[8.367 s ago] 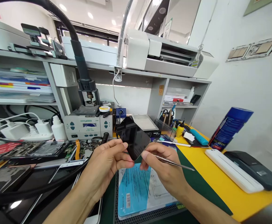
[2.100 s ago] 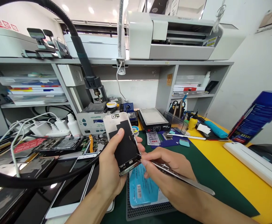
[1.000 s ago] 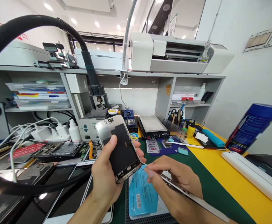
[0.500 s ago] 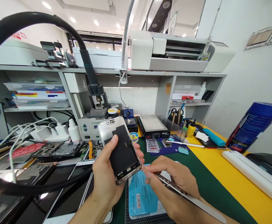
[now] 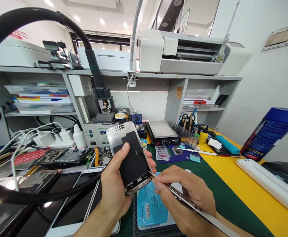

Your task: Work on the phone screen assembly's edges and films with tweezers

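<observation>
The left hand is clamped on a flat, rectangular silver-and-black phone screen panel, thumb pressed across its black back, the fingers behind it showing past the right edge. The panel sits tilted in that grip, its silver end up and leaning left. The right hand pinches a slim, silver metal pair of tweezers — its tip at the panel's lower right corner, though contact there is too small to tell. Below both hands lies a flat blue-and-white plastic package.
</observation>
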